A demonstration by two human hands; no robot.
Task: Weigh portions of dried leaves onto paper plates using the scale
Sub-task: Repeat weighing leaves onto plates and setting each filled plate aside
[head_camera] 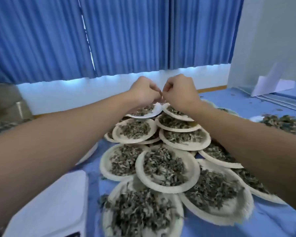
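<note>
Several paper plates (167, 168) heaped with dried leaves overlap in a pile across the blue table (272, 219). Both arms reach far over the pile. My left hand (143, 92) and my right hand (179, 90) meet fingertip to fingertip above the farthest plate (154, 111), which holds only a thin scatter of dried leaves (142, 110). The fingers of both hands are curled, and they seem to pinch a small bit of leaf between them; the piece is too small to make out. The white scale (55, 202) stands at the bottom left.
Blue curtains hang behind the table over a white sill. A loose heap of dried leaves (282, 124) lies at the right edge. A brown box (9, 101) sits at the far left. White folded paper (272, 84) leans at the back right.
</note>
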